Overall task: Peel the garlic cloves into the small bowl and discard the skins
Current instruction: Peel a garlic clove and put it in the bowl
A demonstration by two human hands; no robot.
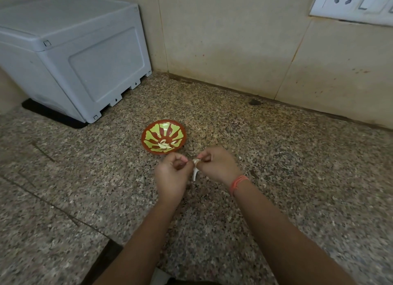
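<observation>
Your right hand [214,165], with an orange thread [239,183] at the wrist, pinches a garlic clove [196,161] in its fingertips. A strip of skin [194,174] hangs below the clove. Your left hand [172,174] is curled just beside it; whether it grips the clove or the skin cannot be told. Both hands are over the middle of the counter [297,157], just nearer you than the bowl [148,133], which holds peeled cloves [164,145]. A grey box [85,61] stands at the counter's far left corner.

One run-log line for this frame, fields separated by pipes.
stage: peeling | right hand: pinches garlic clove, skin strip hanging | left hand: curled beside clove, grip unclear | small bowl: holds peeled cloves
</observation>
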